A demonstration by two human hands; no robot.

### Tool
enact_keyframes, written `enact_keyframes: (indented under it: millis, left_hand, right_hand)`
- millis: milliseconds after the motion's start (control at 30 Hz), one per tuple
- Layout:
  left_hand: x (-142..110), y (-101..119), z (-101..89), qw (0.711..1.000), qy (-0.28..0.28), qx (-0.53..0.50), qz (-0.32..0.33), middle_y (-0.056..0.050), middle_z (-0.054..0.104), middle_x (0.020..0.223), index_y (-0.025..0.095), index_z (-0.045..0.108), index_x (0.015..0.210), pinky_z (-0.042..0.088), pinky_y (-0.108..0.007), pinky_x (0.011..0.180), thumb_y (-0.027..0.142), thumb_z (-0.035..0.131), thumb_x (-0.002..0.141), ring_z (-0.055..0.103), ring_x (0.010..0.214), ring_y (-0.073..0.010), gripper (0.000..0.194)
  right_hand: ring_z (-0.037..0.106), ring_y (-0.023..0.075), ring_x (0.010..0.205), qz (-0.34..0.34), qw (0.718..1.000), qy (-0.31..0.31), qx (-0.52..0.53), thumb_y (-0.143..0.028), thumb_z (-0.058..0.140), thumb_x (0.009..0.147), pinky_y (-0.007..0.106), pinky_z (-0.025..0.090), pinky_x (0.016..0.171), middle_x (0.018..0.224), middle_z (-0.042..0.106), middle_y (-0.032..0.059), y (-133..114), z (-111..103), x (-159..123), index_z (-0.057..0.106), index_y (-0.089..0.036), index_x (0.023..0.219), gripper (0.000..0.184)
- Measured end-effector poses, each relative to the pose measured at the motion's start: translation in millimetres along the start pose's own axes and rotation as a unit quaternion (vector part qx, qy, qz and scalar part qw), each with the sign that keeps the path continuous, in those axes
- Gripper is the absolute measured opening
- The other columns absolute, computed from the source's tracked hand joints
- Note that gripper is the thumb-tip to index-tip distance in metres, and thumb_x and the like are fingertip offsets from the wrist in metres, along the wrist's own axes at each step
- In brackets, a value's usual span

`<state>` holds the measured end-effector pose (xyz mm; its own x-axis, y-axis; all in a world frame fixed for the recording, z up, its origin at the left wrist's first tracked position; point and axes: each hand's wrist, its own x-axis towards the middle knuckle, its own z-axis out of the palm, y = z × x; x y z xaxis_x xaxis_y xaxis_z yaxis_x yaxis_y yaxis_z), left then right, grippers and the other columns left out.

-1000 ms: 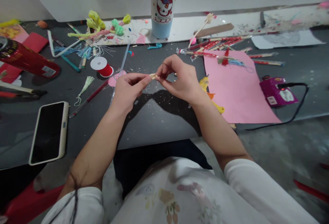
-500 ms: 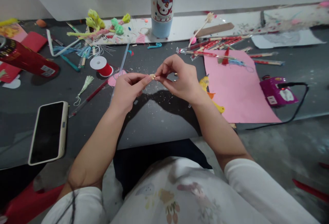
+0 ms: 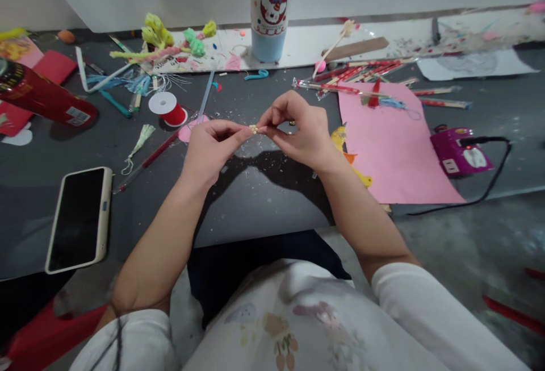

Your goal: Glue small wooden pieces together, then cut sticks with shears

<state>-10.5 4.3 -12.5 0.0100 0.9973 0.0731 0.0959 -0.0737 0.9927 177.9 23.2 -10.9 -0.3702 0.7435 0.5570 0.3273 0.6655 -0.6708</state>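
Between my two hands is a small cluster of pale, yellowish round pieces [image 3: 254, 129], too small to name for certain. My left hand [image 3: 215, 149] pinches its left side between thumb and forefinger. From the other side my right hand [image 3: 297, 129] grips it the same way, other fingers curled. Both hands hover over the dark table [image 3: 251, 206], where pale crumbs are scattered. A spool of red thread [image 3: 172, 114] stands left of my left hand. Beside my right wrist lies a yellow bird-shaped piece [image 3: 339, 137], partly hidden by the forearm.
A tumbler [image 3: 269, 13] stands at the back. To the right are pink paper [image 3: 395, 149], wrapped red sticks [image 3: 361, 75] and a purple box with a cable [image 3: 460, 152]. On the left lie a phone [image 3: 79, 220], a pale tassel [image 3: 139, 144] and a red can [image 3: 46, 98].
Both hands keep their pinch on the small pale cluster. It has turned slightly, and more of its round pieces show between the fingertips. Nothing on the table has moved.
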Motion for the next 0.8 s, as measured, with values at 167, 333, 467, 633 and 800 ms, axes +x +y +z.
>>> enact_keyframes:
  millis: [167, 333, 467, 633, 800]
  left_hand:
    - [1, -1, -1.3, 0.999, -0.008, 0.031, 0.026, 0.001, 0.058, 0.054, 0.023, 0.075, 0.072, 0.039, -0.027, 0.049, 0.038, 0.081, 0.071, 0.052, 0.054, -0.0116, 0.017]
    - [1, 2, -2.7, 0.997, -0.027, 0.059, 0.036, -0.001, 0.061, 0.056, 0.022, 0.076, 0.074, 0.043, -0.027, 0.051, 0.038, 0.081, 0.072, 0.057, 0.058, -0.0133, 0.016]
    - [0, 4, -3.0, 0.996, -0.025, 0.076, 0.046, 0.000, 0.062, 0.056, 0.022, 0.077, 0.074, 0.044, -0.027, 0.052, 0.037, 0.081, 0.072, 0.057, 0.057, -0.0132, 0.016]
    - [0, 0, -3.8, 0.995, 0.001, 0.072, 0.072, 0.001, 0.060, 0.054, 0.024, 0.078, 0.074, 0.042, -0.026, 0.051, 0.033, 0.081, 0.073, 0.054, 0.053, -0.0114, 0.010]
    - [0, -3, -5.6, 0.991, 0.010, 0.091, 0.094, 0.001, 0.060, 0.054, 0.027, 0.079, 0.074, 0.038, -0.026, 0.049, 0.033, 0.080, 0.075, 0.052, 0.052, -0.0108, 0.006]
  right_hand:
    - [0.066, 0.0137, 0.077, -0.022, 1.000, -0.008, 0.000, -0.032, 0.061, 0.092, 0.031, 0.055, 0.075, 0.087, 0.069, 0.0009, 4, -5, 1, 0.061, -0.022, 0.102, 0.015]
    - [0.065, 0.0132, 0.080, -0.077, 0.996, -0.046, 0.006, -0.041, 0.062, 0.093, 0.029, 0.052, 0.075, 0.091, 0.071, 0.0043, 15, -11, 5, 0.070, -0.019, 0.105, 0.026]
    - [0.064, 0.0122, 0.079, -0.073, 0.995, -0.062, 0.031, -0.042, 0.062, 0.093, 0.027, 0.050, 0.073, 0.088, 0.071, 0.0037, 18, -10, 8, 0.074, -0.020, 0.098, 0.026]
    - [0.062, 0.0105, 0.075, -0.054, 0.994, -0.051, 0.077, -0.039, 0.066, 0.090, 0.025, 0.048, 0.068, 0.085, 0.071, 0.0030, 17, -5, 8, 0.074, -0.018, 0.095, 0.024]
    - [0.060, 0.0098, 0.073, -0.061, 0.993, -0.057, 0.084, -0.041, 0.065, 0.090, 0.026, 0.049, 0.070, 0.085, 0.069, 0.0021, 18, -2, 8, 0.074, -0.019, 0.100, 0.026]
